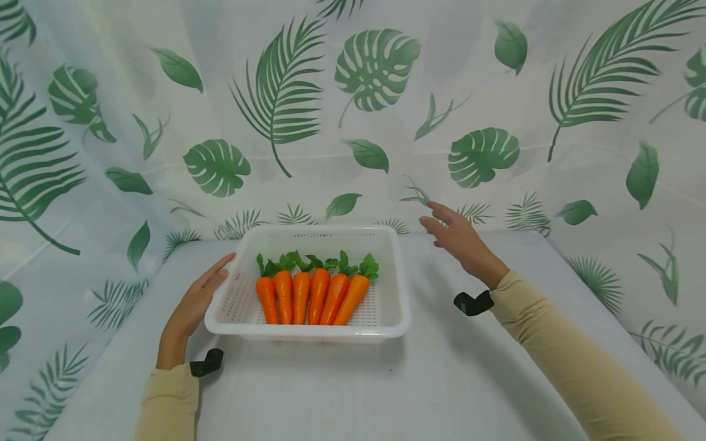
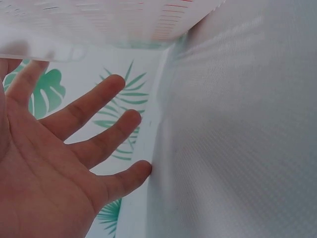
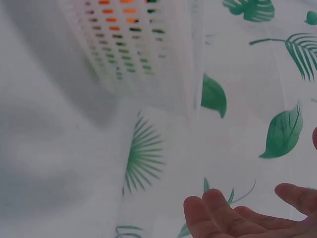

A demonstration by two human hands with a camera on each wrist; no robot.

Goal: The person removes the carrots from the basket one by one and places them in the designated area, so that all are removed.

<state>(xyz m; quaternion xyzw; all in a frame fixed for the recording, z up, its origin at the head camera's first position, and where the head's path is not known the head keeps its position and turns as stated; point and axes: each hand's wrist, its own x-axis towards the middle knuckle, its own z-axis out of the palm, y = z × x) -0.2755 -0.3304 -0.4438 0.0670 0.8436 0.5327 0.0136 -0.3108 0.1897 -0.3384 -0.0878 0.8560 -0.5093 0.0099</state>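
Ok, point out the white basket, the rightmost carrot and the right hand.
White basket (image 1: 309, 332): head view, on its near rim.
Rightmost carrot (image 1: 352, 299): head view, on the middle of its orange body.
Right hand (image 1: 462, 241): head view, on the middle of the hand.

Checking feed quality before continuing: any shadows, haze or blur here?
Head: carrots look clear, with soft shadow on the table beneath the right sleeve; left wrist: the basket looks pale and soft overhead; right wrist: its wall is hazy, soft shadow beside it.
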